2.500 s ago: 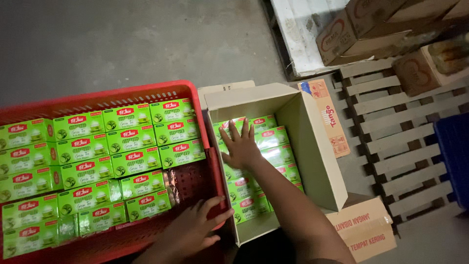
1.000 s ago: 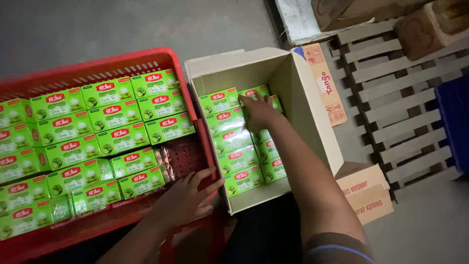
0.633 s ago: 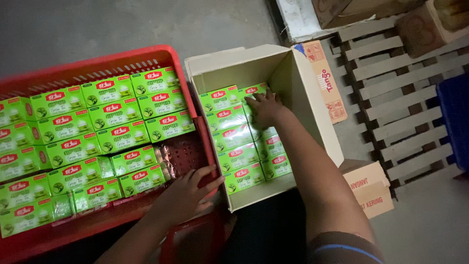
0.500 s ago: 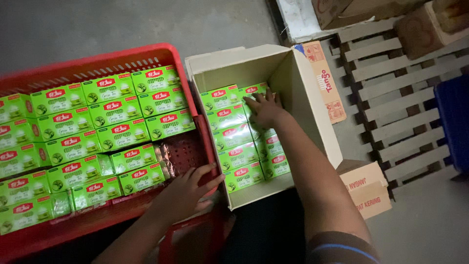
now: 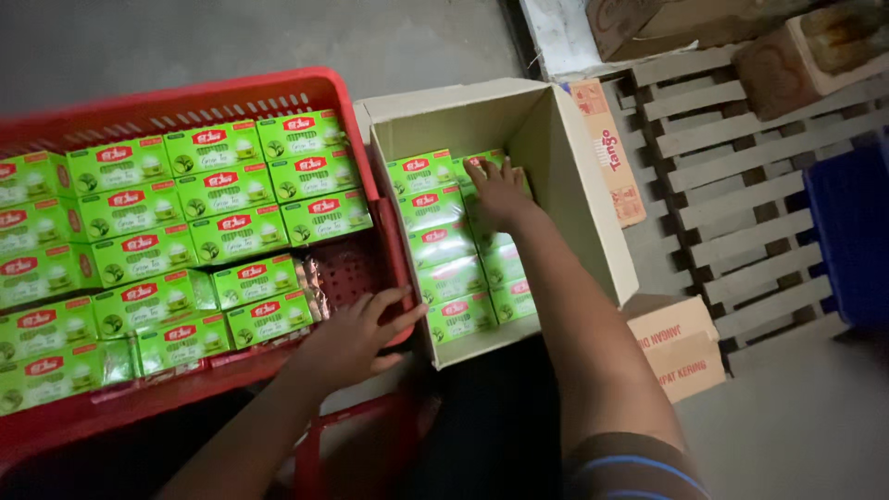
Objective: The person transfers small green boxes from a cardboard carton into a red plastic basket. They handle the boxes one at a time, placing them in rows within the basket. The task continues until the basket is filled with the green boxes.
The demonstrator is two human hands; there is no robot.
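Tea boxes [image 5: 435, 243] fill the carton [image 5: 593, 231]; my right hand [image 5: 500, 192] lies flat, fingers spread, on the far-right box. Left hand [image 5: 356, 335], open, steadies the crate [image 5: 389, 231] corner. Best press evenly, keeping rows flush.

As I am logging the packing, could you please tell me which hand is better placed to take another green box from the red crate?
Probably the left hand: it rests on the red plastic crate beside the green boxes.

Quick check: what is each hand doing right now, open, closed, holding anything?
Left hand: open, fingers spread on the red plastic crate's near corner, holding nothing.
Right hand: open, flat on the green cartons inside the cardboard box.
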